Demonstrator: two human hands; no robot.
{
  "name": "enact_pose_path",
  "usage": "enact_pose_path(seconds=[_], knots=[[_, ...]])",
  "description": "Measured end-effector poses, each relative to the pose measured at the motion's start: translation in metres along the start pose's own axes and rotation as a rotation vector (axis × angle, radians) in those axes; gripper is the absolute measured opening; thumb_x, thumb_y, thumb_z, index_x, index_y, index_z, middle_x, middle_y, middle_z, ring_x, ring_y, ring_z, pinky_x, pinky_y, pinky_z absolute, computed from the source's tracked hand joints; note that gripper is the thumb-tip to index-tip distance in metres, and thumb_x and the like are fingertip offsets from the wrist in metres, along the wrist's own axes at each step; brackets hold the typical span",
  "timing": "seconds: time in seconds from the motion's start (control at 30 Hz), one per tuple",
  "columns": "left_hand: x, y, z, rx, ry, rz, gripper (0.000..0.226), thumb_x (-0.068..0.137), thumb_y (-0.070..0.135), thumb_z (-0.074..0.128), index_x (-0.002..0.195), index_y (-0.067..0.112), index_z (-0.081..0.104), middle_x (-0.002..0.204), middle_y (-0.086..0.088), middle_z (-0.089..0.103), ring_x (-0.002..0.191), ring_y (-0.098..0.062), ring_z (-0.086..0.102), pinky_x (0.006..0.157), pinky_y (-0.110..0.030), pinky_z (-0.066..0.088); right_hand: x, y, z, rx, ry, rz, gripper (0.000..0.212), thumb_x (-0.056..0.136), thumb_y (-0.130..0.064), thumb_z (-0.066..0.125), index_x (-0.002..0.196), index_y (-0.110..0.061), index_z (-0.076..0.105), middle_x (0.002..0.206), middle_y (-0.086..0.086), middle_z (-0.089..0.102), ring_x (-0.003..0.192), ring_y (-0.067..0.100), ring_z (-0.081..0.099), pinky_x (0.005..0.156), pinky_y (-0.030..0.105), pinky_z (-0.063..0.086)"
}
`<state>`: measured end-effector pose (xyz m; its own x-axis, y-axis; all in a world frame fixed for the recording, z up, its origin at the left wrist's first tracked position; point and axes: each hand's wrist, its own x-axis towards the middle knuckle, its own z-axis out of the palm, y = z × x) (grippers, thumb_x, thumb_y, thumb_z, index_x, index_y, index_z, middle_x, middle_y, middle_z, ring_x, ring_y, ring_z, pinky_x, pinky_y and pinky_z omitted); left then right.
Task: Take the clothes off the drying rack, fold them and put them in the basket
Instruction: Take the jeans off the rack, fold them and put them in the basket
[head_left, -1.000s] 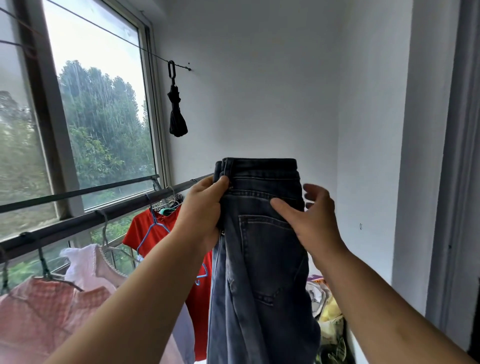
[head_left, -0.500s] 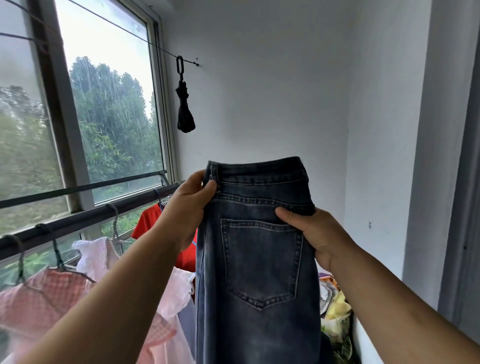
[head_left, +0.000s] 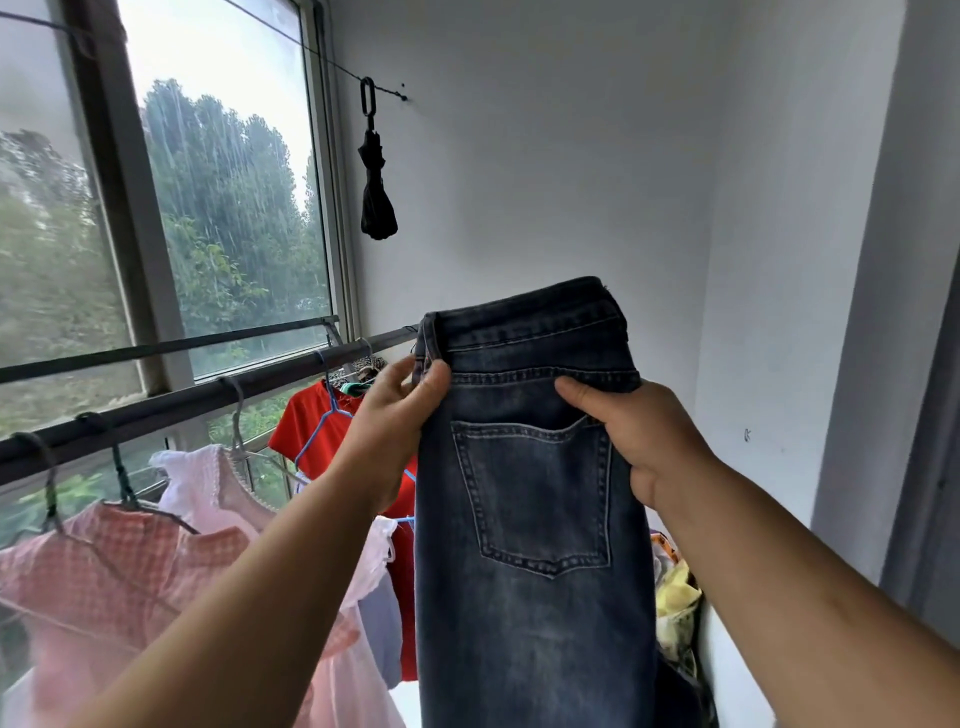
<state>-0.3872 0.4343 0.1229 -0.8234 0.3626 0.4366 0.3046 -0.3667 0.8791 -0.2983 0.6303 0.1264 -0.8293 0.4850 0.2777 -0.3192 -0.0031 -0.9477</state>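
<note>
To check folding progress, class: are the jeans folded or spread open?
Folded once lengthwise: the jeans show only one back pocket, while the left hand and right hand grip the waist. The legs hang straight down.

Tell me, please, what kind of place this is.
Probably an enclosed home balcony for drying laundry: a large window, a rail below it hung with clothes, and a folded umbrella hanging from a cord.

Item: dk blue jeans (head_left: 530, 519), held up, back pocket twd me, legs hanging | my L hand (head_left: 395, 415) pinches waistband at L edge | my R hand (head_left: 639, 441) grips R side just below waistband | rail (head_left: 156, 410) by window (head_left: 228, 208): red tee (head_left: 311, 431), pale pink top (head_left: 202, 478), pink check shirt (head_left: 104, 561), all on hangers | blk folded umbrella (head_left: 378, 202) hung on line.
</note>
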Motion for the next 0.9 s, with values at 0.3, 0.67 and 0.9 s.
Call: enact_pose_path(seconds=[0.3,0.67,0.9], knots=[[-0.028,-0.075,-0.021,0.241,0.006,-0.473,0.023,0.087,0.025,0.068,0.091,0.003,0.073,0.095,-0.015,0.074,0.085,-0.023,0.070,0.090,-0.043,0.055,0.004,0.015,-0.020,-0.008,0.066,0.094,0.024,0.071,-0.022,0.086,0.091,-0.014,0.076,0.087,0.006,0.077,0.083,0.028,0.074,0.079,0.045,0.059],[-0.067,-0.135,-0.006,0.173,0.089,-0.531,0.021,0.095,0.019,0.060,0.093,0.003,0.073,0.083,-0.012,0.074,0.066,-0.016,0.066,0.052,-0.021,0.051,-0.007,0.083,-0.068,-0.119,0.118,0.260,0.027,0.073,-0.026,0.085,0.093,-0.014,0.074,0.090,0.004,0.075,0.078,0.019,0.071,0.061,0.025,0.054],[-0.101,-0.178,0.003,0.244,0.096,-0.644,0.023,0.093,0.023,0.063,0.090,0.003,0.075,0.081,-0.010,0.073,0.069,-0.015,0.062,0.060,-0.024,0.052,-0.028,0.149,-0.104,-0.172,0.173,0.432,0.047,0.068,-0.035,0.088,0.107,-0.015,0.072,0.101,0.002,0.075,0.093,0.024,0.070,0.085,0.036,0.056]])
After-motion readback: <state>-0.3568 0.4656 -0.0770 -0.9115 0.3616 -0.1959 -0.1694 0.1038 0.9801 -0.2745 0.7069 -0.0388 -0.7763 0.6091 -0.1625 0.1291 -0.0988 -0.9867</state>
